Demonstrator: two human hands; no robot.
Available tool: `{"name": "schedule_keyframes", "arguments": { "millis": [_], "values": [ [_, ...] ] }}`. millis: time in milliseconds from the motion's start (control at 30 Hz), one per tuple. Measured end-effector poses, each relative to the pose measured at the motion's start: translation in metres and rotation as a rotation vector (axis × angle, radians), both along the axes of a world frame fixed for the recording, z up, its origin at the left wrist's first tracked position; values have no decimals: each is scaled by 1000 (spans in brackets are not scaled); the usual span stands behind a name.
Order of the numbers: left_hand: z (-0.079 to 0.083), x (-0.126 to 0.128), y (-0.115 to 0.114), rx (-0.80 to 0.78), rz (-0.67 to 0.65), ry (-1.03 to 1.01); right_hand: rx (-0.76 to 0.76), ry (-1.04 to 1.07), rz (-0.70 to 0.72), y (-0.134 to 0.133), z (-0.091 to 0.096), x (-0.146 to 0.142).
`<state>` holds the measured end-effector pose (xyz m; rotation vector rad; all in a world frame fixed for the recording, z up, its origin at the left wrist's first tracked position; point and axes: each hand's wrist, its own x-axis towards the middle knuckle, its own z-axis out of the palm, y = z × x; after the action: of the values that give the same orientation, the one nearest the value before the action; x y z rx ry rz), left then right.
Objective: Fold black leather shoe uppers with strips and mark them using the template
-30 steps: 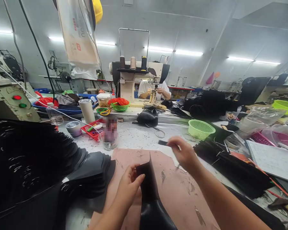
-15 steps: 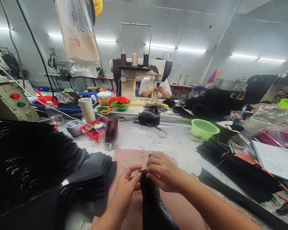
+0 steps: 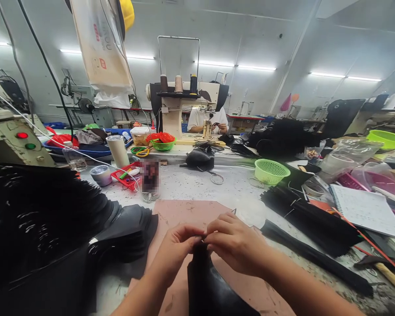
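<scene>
My left hand and my right hand meet fingertip to fingertip at the top edge of a black leather piece, both pinching it. The piece stands up from the lower edge of the view, over a pink work mat on the table. A small black strip seen earlier in my right hand is hidden under the fingers. A thick fanned stack of black leather pieces lies just left of my left hand.
Bundles of black strips lie to the right, with a notebook and a hammer. A green basket, scissors, a jar and a tumbler stand farther back. A person works at a sewing machine behind.
My right hand came back from the right with a small black strip and joined the left hand at the top of the leather piece. Both hands have drawn slightly nearer.
</scene>
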<state>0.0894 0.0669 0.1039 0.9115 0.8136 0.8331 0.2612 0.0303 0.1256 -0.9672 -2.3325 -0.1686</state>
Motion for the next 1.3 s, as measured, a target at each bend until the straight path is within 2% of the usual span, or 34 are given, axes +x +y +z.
{"name": "schedule_keyframes", "arguments": {
  "millis": [100,167,300,433,567,733,833,1100,1300],
  "values": [
    [-1,0,0,6,116,76,176,20,-39,-13,1,-1],
    [-4,-3,4,-2,208,124,263,13,-4,-22,4,-2],
    [-8,-13,11,-47,286,180,267,-61,63,-37,19,-3],
    [-4,-16,5,-53,203,169,190,-115,39,-41,29,-7],
    [-1,-13,-6,-50,-6,112,137,-126,72,-39,27,-11],
    [-8,-3,-12,-121,-229,67,139,-78,106,-41,28,-11],
    [-12,4,-14,-169,-310,21,118,-46,98,-44,30,-7],
    [-24,9,-11,-213,-351,-36,102,21,132,-50,33,-3],
    [-29,3,-4,-183,-174,-52,74,35,124,-50,31,-3]
  ]
}}
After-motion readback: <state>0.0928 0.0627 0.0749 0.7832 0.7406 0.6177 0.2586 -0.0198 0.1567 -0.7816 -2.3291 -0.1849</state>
